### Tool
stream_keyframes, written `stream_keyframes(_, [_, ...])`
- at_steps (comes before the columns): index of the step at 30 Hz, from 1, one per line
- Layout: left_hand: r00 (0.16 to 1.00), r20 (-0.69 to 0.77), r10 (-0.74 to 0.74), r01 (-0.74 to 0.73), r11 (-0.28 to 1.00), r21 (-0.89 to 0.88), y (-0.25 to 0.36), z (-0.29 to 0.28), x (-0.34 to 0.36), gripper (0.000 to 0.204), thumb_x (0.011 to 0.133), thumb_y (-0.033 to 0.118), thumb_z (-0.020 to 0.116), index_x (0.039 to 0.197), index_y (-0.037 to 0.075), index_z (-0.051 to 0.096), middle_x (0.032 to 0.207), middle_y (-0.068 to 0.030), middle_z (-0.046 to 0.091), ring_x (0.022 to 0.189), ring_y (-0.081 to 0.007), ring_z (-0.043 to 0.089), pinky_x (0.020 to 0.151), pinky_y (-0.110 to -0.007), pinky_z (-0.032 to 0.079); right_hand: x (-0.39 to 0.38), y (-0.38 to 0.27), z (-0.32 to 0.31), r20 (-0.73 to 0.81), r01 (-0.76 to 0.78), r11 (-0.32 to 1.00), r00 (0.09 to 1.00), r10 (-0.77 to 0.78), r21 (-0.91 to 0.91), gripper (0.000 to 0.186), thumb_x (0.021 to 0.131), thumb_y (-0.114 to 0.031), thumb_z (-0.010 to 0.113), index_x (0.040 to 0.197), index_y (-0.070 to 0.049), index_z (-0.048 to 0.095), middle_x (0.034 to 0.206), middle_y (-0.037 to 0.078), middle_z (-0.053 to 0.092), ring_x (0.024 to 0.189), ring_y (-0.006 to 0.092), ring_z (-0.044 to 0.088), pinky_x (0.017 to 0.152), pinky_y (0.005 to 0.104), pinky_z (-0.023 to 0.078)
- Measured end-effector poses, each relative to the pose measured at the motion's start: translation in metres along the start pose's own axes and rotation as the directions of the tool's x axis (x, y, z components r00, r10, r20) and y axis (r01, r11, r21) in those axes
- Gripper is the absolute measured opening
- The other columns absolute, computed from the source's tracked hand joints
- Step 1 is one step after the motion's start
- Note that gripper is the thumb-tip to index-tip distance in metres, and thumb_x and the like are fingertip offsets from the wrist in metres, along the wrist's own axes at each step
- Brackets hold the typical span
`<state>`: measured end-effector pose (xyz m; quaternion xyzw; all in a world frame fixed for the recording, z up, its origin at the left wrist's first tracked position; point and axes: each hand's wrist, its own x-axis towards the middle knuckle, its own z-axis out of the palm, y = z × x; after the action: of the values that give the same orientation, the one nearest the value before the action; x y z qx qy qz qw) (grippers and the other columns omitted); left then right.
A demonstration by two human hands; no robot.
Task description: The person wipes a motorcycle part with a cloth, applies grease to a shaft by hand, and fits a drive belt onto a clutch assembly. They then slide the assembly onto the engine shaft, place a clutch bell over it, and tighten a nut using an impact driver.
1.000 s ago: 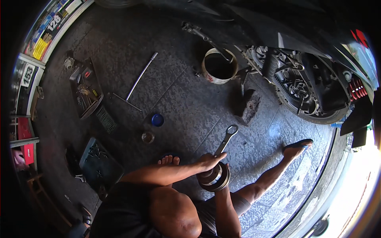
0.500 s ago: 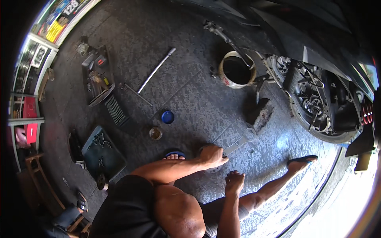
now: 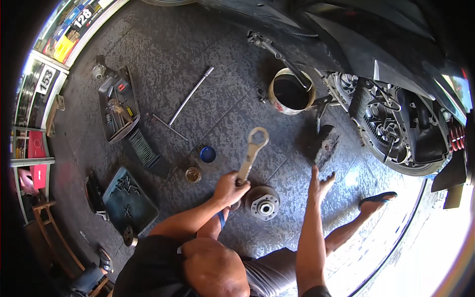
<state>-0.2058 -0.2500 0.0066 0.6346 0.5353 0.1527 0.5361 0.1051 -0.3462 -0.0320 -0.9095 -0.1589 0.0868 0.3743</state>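
Observation:
My left hand (image 3: 230,190) is closed around the handle of a flat metal wrench (image 3: 253,148), its ring end raised away from me. Just below and right of that grip, a round metal assembly (image 3: 262,203) with a centre hub and a ring of holes rests on the tiled floor, partly behind the hand at its left side. My right hand (image 3: 319,183) is open and empty, fingers stretched out below a dark, rough block (image 3: 326,148). A blue lid (image 3: 208,154) and a small container with brownish contents (image 3: 193,174) sit left of the wrench.
A motorbike (image 3: 391,128) with exposed side stands right, a bucket (image 3: 292,94) under it. Left lie a T-wrench (image 3: 190,96), a tool tray (image 3: 114,106), a ribbed part (image 3: 143,148) and a bolt tray (image 3: 128,198). Another person's sandalled foot (image 3: 104,260) is bottom left.
My left hand has moved left and swung the wrench upright. My right hand left the round assembly, which now rests on the floor, and has opened and moved right and forward.

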Motion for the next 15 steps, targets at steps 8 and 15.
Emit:
stream_keyframes(8, [0.969, -0.181, -0.166, 0.162, 0.986, -0.037, -0.029, -0.052, -0.035, 0.030, 0.082, 0.027, 0.077, 0.081, 0.000, 0.065, 0.071, -0.0158, 0.067, 0.063, -0.0308, 0.067, 0.061, -0.042, 0.052, 0.073, -0.022, 0.040, 0.176, -0.181, 0.979, 0.965, 0.195, -0.092, 0.139, 0.066, -0.054, 0.091, 0.161, 0.006, 0.009, 0.158, 0.037, 0.030, 0.145, 0.0466, 0.038, 0.119, 0.0486, 0.034])
stream_keyframes(15, [0.962, -0.167, -0.218, 0.215, 0.976, -0.038, -0.056, -0.053, -0.041, 0.032, 0.081, 0.028, 0.078, 0.081, -0.002, 0.066, 0.072, -0.0181, 0.067, 0.065, -0.0331, 0.068, 0.062, -0.043, 0.052, -0.003, -0.029, -0.023, 0.319, -0.224, 0.965, 0.932, 0.172, 0.134, 0.129, 0.071, -0.038, 0.090, 0.162, 0.005, 0.010, 0.152, 0.033, 0.039, 0.137, 0.0404, 0.047, 0.116, 0.0461, 0.037])
